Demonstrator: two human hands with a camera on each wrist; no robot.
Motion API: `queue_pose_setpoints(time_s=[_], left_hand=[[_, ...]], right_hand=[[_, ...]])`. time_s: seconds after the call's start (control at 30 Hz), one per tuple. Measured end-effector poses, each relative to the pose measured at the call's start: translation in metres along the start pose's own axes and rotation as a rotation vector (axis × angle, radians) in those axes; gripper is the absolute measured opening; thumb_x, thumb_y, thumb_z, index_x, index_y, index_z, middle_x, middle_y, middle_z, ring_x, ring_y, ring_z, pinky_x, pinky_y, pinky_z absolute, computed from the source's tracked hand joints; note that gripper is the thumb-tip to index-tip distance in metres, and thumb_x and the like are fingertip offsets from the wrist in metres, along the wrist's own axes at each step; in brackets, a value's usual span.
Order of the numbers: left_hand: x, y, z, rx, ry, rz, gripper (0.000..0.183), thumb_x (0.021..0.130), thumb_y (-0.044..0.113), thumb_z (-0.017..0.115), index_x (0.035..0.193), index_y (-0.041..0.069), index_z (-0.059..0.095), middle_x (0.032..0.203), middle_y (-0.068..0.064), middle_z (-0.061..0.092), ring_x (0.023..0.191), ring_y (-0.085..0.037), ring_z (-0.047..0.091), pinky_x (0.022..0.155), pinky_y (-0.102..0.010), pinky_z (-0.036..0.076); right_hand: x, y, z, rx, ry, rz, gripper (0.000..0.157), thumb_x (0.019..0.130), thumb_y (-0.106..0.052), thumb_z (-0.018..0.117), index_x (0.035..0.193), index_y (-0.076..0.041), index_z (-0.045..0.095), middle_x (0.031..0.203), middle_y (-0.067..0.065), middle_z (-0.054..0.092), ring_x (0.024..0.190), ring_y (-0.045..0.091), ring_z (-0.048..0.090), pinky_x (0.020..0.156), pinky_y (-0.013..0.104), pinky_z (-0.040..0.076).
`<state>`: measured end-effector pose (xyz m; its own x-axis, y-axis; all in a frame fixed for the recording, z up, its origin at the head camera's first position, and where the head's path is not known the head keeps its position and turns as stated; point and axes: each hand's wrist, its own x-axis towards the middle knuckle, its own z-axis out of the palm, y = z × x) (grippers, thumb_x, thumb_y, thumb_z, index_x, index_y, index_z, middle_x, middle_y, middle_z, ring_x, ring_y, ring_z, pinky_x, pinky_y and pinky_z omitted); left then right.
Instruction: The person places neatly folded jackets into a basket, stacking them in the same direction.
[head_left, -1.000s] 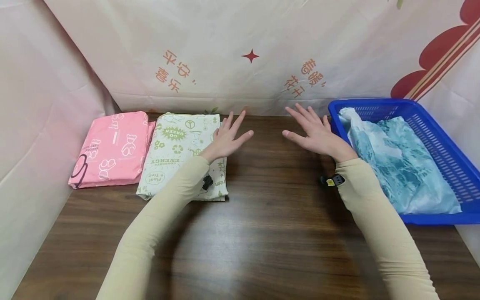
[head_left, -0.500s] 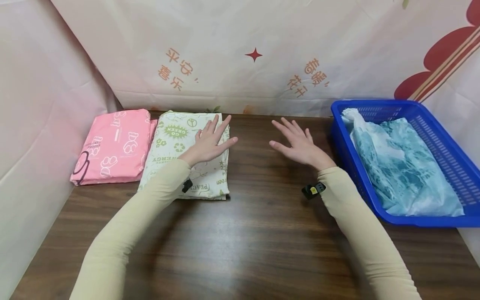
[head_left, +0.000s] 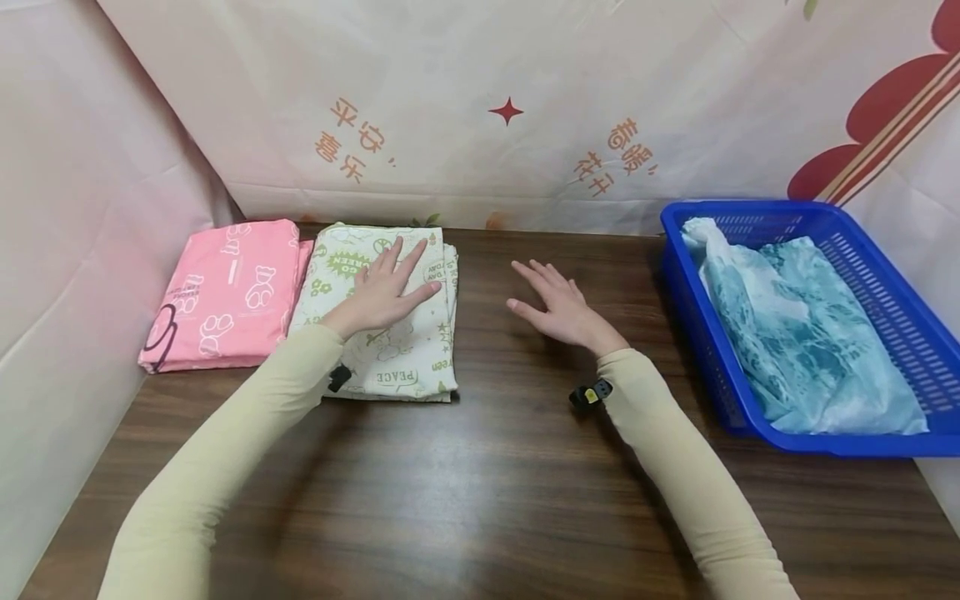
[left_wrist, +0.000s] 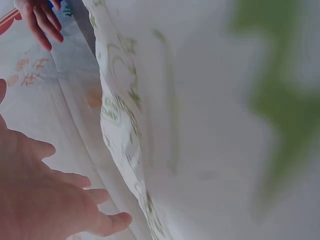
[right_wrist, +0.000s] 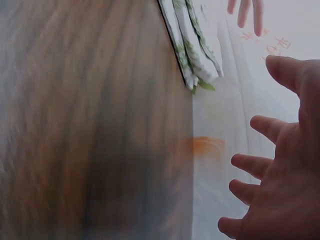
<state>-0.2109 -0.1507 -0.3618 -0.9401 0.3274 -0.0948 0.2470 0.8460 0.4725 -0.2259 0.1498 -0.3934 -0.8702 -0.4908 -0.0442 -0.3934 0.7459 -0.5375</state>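
Bench [head_left: 517, 475]: dark wood grain, read as a clock face with 12 at the back edge
Green-printed cloth [head_left: 393, 346]: towards 11 o'clock, folded flat in layers, partly covered from above by an arm
Left hand [head_left: 381, 296]: fingers straight and spread, holding nothing, poised over the cloth
Right hand [head_left: 561, 308]: also spread and holding nothing, above the bench towards 1 o'clock
Pink bundle [head_left: 228, 300]: at 10 o'clock, folded, just beside the cloth, white outlined figures, dark loop at its 8 o'clock corner
Blue basket [head_left: 847, 444]: between 2 and 3 o'clock, slotted sides, teal-and-white bundle [head_left: 817, 325] inside
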Motion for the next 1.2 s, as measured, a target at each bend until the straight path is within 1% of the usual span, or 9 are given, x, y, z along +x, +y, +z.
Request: queue_pose_setpoints(time_s=[0.2,0.3,0.47,0.6,0.77,0.93,1.03,1.1,1.2], left_hand=[[-0.014,-0.017,-0.011,-0.012,-0.012,-0.022,0.078,0.099,0.055,0.035,0.157,0.015,0.002,0.158,-0.023,-0.008,0.141,-0.047,-0.003,0.106,-0.067,-0.001],[-0.021,-0.025,-0.017,-0.026,-0.02,-0.043,0.078,0.099,0.057,0.034,0.157,0.016,0.001,0.157,-0.023,-0.01,0.142,-0.046,-0.003,0.105,-0.068,-0.001],[-0.031,-0.041,-0.023,-0.072,-0.026,-0.083,0.078,0.099,0.057,0.032,0.157,0.014,0.001,0.156,-0.025,-0.013,0.141,-0.046,-0.006,0.104,-0.069,-0.003],[-0.038,-0.055,-0.024,-0.114,-0.016,-0.109,0.077,0.1,0.054,0.033,0.156,0.012,0.001,0.155,-0.027,-0.016,0.14,-0.048,-0.009,0.104,-0.069,-0.001],[-0.047,-0.073,-0.027,-0.167,-0.007,-0.139,0.077,0.101,0.051,0.033,0.156,0.008,0.0,0.154,-0.027,-0.019,0.141,-0.043,-0.014,0.106,-0.067,0.0],[-0.054,-0.088,-0.028,-0.223,-0.036,-0.183,0.076,0.101,0.052,0.033,0.156,0.01,0.0,0.154,-0.029,-0.015,0.141,-0.045,-0.007,0.107,-0.065,0.005],[-0.056,-0.094,-0.026,-0.256,-0.029,-0.19,0.071,0.103,0.048,0.032,0.156,0.012,0.004,0.154,-0.031,-0.006,0.141,-0.047,0.001,0.109,-0.062,0.007],[-0.057,-0.098,-0.025,-0.282,-0.013,-0.178,0.067,0.104,0.043,0.034,0.156,0.011,0.008,0.154,-0.032,0.002,0.141,-0.046,0.006,0.11,-0.06,0.008],[-0.057,-0.104,-0.023,-0.289,0.009,-0.132,0.062,0.104,0.033,0.041,0.156,0.009,0.015,0.153,-0.031,0.013,0.141,-0.044,0.01,0.11,-0.059,0.01]], right_hand=[[0.007,-0.008,0.015,0.022,0.002,-0.034,0.07,0.098,-0.05,0.047,0.155,-0.019,0.022,0.158,0.017,0.015,0.144,0.038,0.007,0.109,0.063,0.007],[0.009,-0.012,0.02,0.042,0.001,-0.046,0.069,0.098,-0.048,0.048,0.155,-0.018,0.023,0.157,0.019,0.018,0.144,0.038,0.009,0.109,0.062,0.009],[0.013,-0.022,0.029,0.062,-0.003,-0.043,0.068,0.099,-0.048,0.046,0.155,-0.019,0.022,0.157,0.014,0.022,0.143,0.036,0.013,0.108,0.062,0.012],[0.017,-0.032,0.039,0.08,-0.01,-0.026,0.067,0.099,-0.049,0.046,0.155,-0.02,0.023,0.151,0.015,0.031,0.138,0.036,0.023,0.106,0.061,0.021],[0.025,-0.045,0.051,0.114,-0.018,-0.013,0.067,0.098,-0.046,0.049,0.154,-0.016,0.026,0.137,0.02,0.039,0.126,0.034,0.035,0.101,0.055,0.033],[0.031,-0.053,0.06,0.129,-0.034,-0.019,0.067,0.098,-0.044,0.049,0.154,-0.016,0.026,0.14,0.02,0.04,0.128,0.035,0.034,0.103,0.054,0.031],[0.035,-0.055,0.064,0.138,-0.054,-0.022,0.067,0.099,-0.046,0.048,0.154,-0.016,0.024,0.145,0.02,0.037,0.133,0.037,0.031,0.105,0.054,0.029],[0.037,-0.058,0.066,0.152,-0.06,-0.022,0.066,0.099,-0.045,0.047,0.155,-0.018,0.023,0.148,0.019,0.035,0.135,0.037,0.028,0.106,0.054,0.027],[0.039,-0.061,0.068,0.173,-0.054,-0.031,0.065,0.1,-0.043,0.046,0.155,-0.02,0.022,0.15,0.017,0.034,0.135,0.036,0.028,0.107,0.053,0.026]])
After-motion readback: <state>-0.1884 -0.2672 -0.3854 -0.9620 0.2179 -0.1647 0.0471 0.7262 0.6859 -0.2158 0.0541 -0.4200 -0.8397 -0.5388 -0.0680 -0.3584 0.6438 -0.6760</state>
